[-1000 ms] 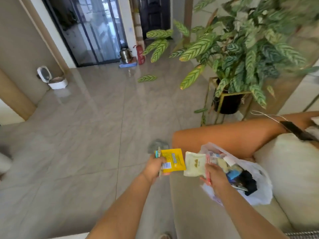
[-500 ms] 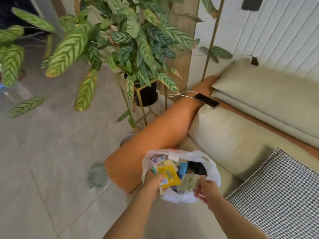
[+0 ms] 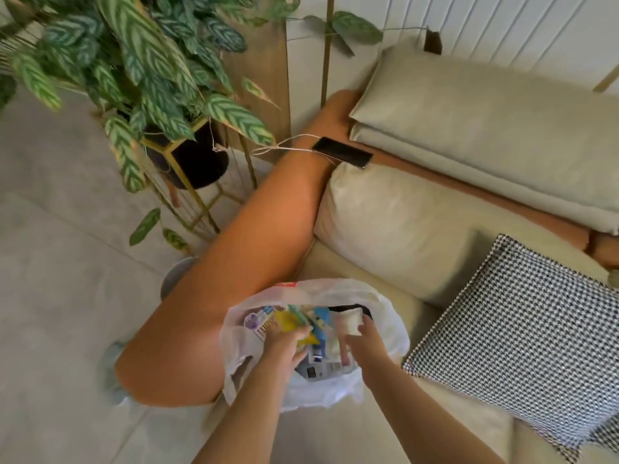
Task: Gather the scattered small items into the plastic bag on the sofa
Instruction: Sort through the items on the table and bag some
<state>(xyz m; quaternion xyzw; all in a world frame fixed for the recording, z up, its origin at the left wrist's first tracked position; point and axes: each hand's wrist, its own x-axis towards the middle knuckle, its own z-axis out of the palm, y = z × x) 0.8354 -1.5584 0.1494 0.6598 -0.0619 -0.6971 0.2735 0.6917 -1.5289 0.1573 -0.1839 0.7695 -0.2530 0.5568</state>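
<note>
Thin white plastic, crinkled and half see-through: bag [image 3: 378,316] slumped on sofa [image 3: 385,229], mouth gaping, right against the orange arm [image 3: 241,262]. Both hands now down inside that mouth, where a second ago both were out in front of it, packets carried over open floor. Yellow packet [image 3: 289,321] gone in, flat and glossy, left hand [image 3: 284,346] curled over it, gripping. Pale packet [image 3: 350,324] in too, soft matte square, pinched by right hand [image 3: 363,343]. Means this load is as good as delivered; only letting go left, by the look of it. Around them in the bag a jumble: blue wrapper, purple-printed sachet, something black at the back, barcoded card underneath. Just right of the bag, a woven houndstooth cushion [image 3: 522,329]; beyond it, smooth beige cushions. Up the arm from the bag, a slim dark phone [image 3: 341,152] with white cable.
</note>
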